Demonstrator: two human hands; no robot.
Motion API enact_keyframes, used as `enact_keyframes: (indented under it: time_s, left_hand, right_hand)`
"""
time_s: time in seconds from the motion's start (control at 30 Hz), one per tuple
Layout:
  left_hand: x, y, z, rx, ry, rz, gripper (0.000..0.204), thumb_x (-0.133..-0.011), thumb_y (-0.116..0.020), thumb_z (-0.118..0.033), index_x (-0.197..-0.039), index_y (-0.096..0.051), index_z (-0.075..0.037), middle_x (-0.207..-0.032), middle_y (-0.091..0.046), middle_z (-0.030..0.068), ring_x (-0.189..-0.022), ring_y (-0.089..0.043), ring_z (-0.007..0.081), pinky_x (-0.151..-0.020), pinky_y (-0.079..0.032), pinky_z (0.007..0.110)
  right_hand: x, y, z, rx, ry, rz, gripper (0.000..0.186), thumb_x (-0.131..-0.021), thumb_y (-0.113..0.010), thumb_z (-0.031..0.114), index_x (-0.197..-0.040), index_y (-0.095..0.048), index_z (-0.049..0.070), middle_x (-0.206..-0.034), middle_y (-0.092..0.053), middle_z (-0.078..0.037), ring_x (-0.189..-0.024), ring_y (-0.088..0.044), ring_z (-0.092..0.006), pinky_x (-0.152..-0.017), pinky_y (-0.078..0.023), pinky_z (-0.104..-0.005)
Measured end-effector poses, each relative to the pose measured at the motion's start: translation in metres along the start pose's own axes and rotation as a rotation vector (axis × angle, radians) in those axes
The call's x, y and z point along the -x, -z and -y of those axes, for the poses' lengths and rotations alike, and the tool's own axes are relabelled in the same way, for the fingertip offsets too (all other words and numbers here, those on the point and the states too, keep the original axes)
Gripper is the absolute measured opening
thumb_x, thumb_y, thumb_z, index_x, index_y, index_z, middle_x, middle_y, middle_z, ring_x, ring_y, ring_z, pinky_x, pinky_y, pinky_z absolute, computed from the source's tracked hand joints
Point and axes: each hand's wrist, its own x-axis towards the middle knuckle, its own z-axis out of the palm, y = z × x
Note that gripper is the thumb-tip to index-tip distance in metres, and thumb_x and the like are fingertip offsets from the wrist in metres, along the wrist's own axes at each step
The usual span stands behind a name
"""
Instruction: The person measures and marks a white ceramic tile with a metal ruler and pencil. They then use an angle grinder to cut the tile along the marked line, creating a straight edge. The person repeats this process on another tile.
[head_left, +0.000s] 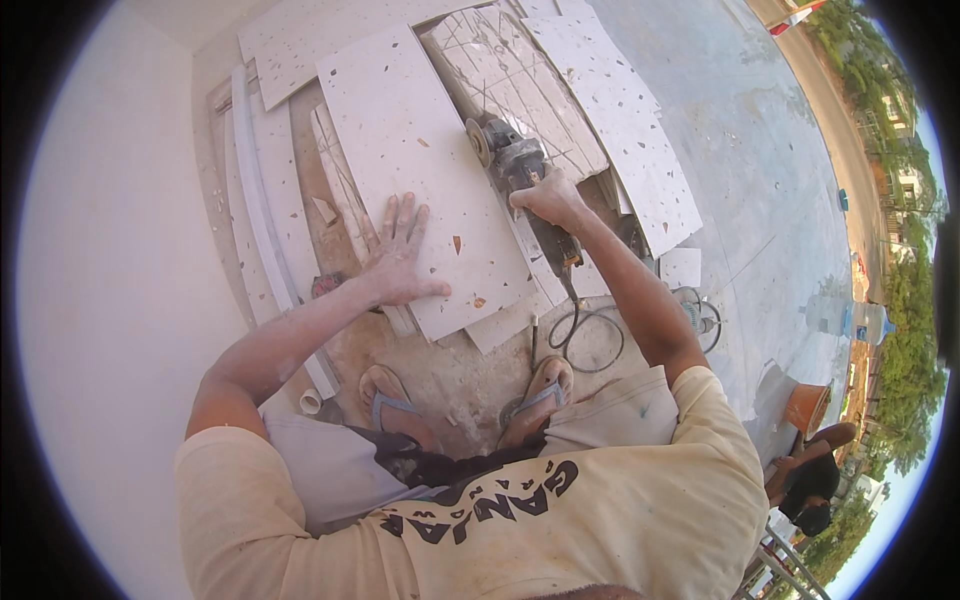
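Note:
My left hand (403, 258) lies flat with its fingers spread on a long white tile (385, 120) speckled with dark and brown chips. My right hand (553, 198) is wrapped around the dark body of an angle grinder (519, 162). The grinder's round disc (478, 143) stands at the tile's right long edge; whether it touches the edge I cannot tell. From the grinder's rear a dark power cord (572, 290) runs down and loops on the floor near my right foot.
Right of the grinder lie a dusty, line-scored slab (520, 85) and another speckled tile (625, 125). Long narrow strips (262, 200) lie by the left wall (110, 250). A white pipe (311, 402) is near my left sandal. An orange bucket (806, 407) and a crouching person (810, 480) are at the right.

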Motion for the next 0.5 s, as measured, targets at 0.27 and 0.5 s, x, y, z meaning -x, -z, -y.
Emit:
enact_keyframes:
  time_s: [0.27,0.5]
  left_hand:
    - [-0.0001,0.0007,-0.0003,-0.001,-0.005,0.002,0.146,-0.065,-0.076,-0.08,-0.165,-0.001,-0.003,-0.171,0.011,0.0237,-0.157,0.019,0.0413,-0.119,0.012,0.07]
    - [0.0,0.001,-0.0011,0.015,-0.016,-0.007,0.147,-0.065,-0.078,-0.078,-0.164,-0.003,0.0,-0.17,0.01,0.0252,-0.157,0.017,0.043,-0.118,0.013,0.069]
  right_hand:
    - [-0.0007,0.0054,0.0084,0.027,-0.025,0.038,0.082,-0.062,-0.081,0.03,-0.125,-0.056,-0.017,-0.106,-0.071,-0.026,-0.097,-0.072,-0.0319,-0.085,-0.058,-0.0369]
    - [-0.0038,0.0047,0.0123,0.027,-0.01,-0.016,0.063,-0.061,-0.082,0.03,-0.107,-0.065,-0.011,-0.087,-0.072,-0.018,-0.071,-0.07,-0.0241,-0.062,-0.058,-0.0358]
